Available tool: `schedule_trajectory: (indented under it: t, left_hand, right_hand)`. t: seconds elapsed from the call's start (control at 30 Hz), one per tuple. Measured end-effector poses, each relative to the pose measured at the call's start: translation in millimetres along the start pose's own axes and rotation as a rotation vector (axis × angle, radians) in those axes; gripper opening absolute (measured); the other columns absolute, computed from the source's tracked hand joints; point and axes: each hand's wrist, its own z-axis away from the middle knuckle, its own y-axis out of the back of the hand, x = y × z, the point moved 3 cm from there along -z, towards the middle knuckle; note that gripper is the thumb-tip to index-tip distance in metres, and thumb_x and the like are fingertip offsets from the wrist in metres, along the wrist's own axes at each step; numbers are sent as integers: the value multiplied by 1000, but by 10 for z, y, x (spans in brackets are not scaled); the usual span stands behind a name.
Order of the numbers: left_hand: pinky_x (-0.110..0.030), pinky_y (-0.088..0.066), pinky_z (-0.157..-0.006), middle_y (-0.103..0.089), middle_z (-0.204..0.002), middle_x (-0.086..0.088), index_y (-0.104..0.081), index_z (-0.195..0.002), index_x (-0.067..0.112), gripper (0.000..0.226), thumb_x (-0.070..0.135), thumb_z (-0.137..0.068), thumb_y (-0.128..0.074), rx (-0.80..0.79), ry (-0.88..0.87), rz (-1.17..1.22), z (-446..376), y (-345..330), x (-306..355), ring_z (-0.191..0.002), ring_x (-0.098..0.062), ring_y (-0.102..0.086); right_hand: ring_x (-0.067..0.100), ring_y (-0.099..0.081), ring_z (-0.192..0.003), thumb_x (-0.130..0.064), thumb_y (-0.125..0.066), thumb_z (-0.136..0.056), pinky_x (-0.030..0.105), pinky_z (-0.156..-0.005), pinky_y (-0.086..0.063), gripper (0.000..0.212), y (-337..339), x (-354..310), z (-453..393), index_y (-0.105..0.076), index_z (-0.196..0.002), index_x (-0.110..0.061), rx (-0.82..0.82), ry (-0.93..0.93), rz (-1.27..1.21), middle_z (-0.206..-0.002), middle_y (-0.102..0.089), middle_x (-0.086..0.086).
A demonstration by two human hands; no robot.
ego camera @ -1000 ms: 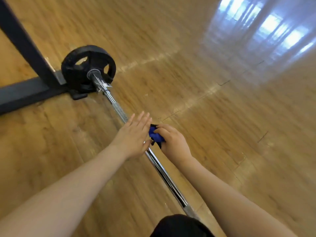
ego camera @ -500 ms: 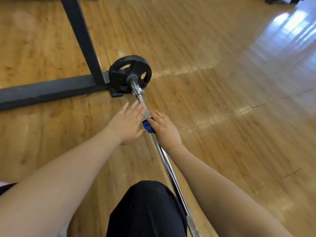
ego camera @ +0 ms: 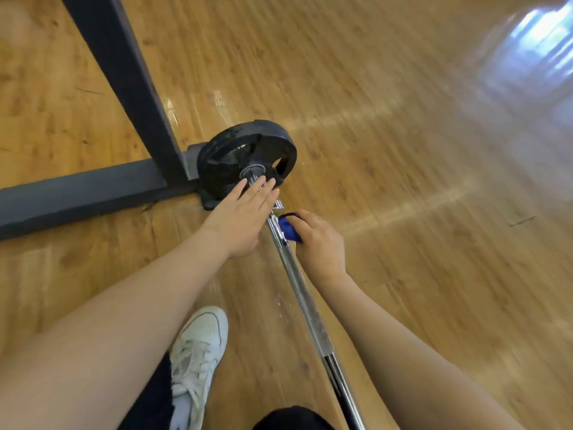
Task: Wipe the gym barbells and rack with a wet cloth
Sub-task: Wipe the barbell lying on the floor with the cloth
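Lying along the wood floor [ego camera: 403,274], the chrome barbell [ego camera: 305,301] runs up from the bottom edge to a black weight plate [ego camera: 245,156] that sits against the foot of the dark rack [ego camera: 124,79]. That bar looks rigid and heavy, slick on the polished stretch, so it should stay put under a wipe, though it could roll. The blue cloth [ego camera: 290,229], soft and bunched small, sits pressed to the bar's right side near the collar, and the right hand [ego camera: 319,240] curls its fingers round it. The left hand [ego camera: 240,217] lies flat, fingers straight and together, tips reaching the sleeve by the plate, likely steadying it. A white sneaker [ego camera: 198,358] stands just left of the bar.
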Motion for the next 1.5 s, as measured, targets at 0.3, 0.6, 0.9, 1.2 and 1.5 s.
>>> schedule_trajectory:
  t: [0.3, 0.6, 0.9, 1.2, 1.5]
  left_hand:
    - [-41, 5, -116, 17, -156, -16, 15, -147, 3, 67, 20, -98, -29, 19, -65, 3, -342, -629, -183, -144, -29, 15]
    - [-41, 4, -116, 18, -156, -15, 20, -144, 1, 69, 23, -98, -26, 82, -148, 5, -529, -758, -29, -144, -29, 15]
    - [-39, 2, -117, 19, -155, -16, 25, -139, 2, 75, 23, -97, -34, 79, -115, 109, -508, -805, 36, -144, -28, 16]
    - [-36, 6, -115, 17, -156, -12, 25, -139, 5, 73, 26, -99, -32, 70, -79, 174, -426, -912, -108, -144, -24, 15]
    - [-38, 4, -116, 23, -153, -15, 27, -135, 2, 72, 23, -98, -31, 140, -208, 89, -496, -925, -89, -144, -27, 15]
  right_hand:
    - [33, -66, -90, 6, -77, -57, 37, -71, -57, 44, -798, 69, 109, -72, -100, -5, -248, -114, -36, -120, -64, 13]
    - [40, -61, -107, -8, -75, -69, 51, -84, -52, 47, -824, 10, 258, -66, -115, 0, -304, -105, 114, -130, -53, 26]
    - [34, -55, -113, -13, -64, -83, 50, -80, -53, 42, -759, -30, 276, -62, -125, -12, -207, -333, -31, -130, -56, 13]
    - [25, -65, -97, -29, -54, -86, 36, -76, -54, 32, -836, -133, 94, -72, -105, -10, 6, -311, -15, -110, -68, 7]
    - [36, -65, -100, 14, -75, -62, 49, -80, -55, 43, -1061, -79, 107, -68, -104, 7, -11, -293, 42, -110, -67, 21]
